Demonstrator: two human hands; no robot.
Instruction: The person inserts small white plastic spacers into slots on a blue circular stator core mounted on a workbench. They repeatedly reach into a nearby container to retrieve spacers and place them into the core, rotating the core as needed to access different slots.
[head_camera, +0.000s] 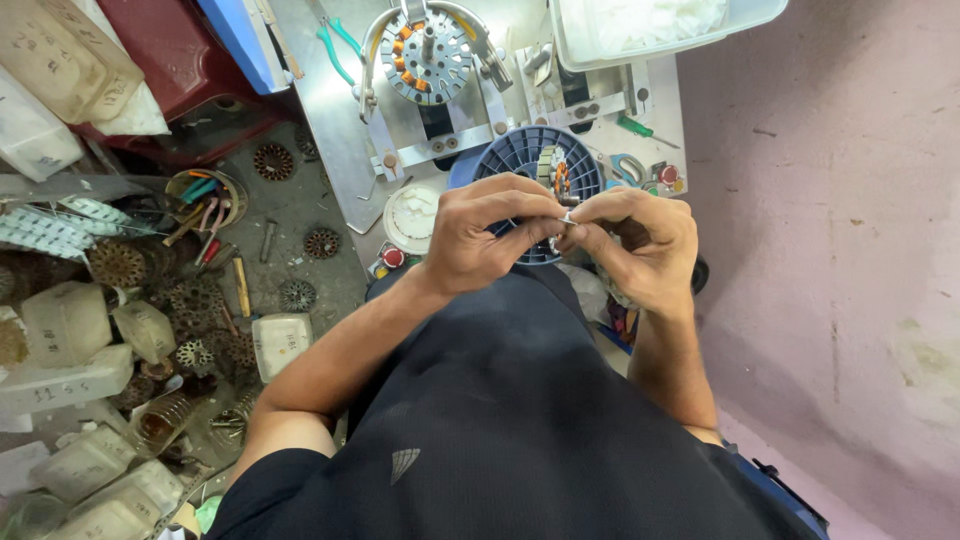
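The person is looking straight down over a dark shirt (500, 420), with both forearms reaching forward to meet at the middle of the view. The left hand (480, 235) is curling its fingers inward, thumb and forefinger pinching a small silvery metal piece (567, 217); this grip is nearly closed on the piece. The right hand (645, 245), at three o'clock from the left, is bringing its own fingertips onto the same piece, so both hands are sharing it, their fingertips touching. How tightly the right grip is closing cannot be told, since the fingers are hiding the contact.

The piece is sitting directly in front of a blue slotted round holder (520, 150), which is lying just beyond the knuckles at twelve o'clock and carrying a small wound stator part (553, 170) with orange and pale windings. Judging from the pose, the step in hand is fine fitting or adjusting of the small piece between the fingertips; the next move is calling for steady fingers and a careful line-up, as the piece is tiny and could slip.

Farther off at twelve o'clock a larger stator (428, 58) is resting in a metal fixture on the worktop (330, 120). At nine o'clock, on the floor, loose toothed discs (273, 161) and pale plastic tubs (65, 320) are lying about
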